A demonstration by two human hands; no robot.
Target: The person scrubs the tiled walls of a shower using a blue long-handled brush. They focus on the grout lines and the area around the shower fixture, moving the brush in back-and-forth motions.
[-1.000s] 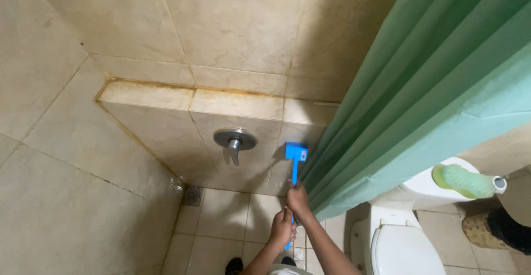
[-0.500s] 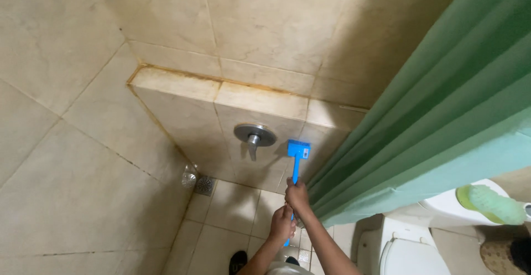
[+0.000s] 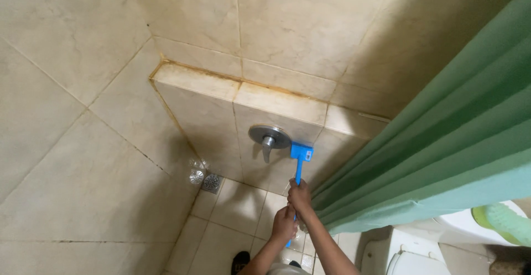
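Note:
A blue long-handled scrub brush (image 3: 300, 159) has its head pressed against the beige tiled wall, just right of the round metal shower valve (image 3: 269, 137). My right hand (image 3: 300, 195) grips the blue handle higher up. My left hand (image 3: 284, 224) holds the same handle lower down, close below the right. Both forearms reach up from the bottom of the view.
A green shower curtain (image 3: 442, 153) hangs along the right. Below it are a white toilet (image 3: 409, 255) and a green bottle (image 3: 506, 222). A tiled ledge (image 3: 238, 89) with orange-stained grout juts above the valve. A metal floor drain (image 3: 211, 182) sits in the corner.
The view has swung right and down, so the ledge and valve sit further right in the frame. The brush head stays beside the valve, with both hands still on the handle.

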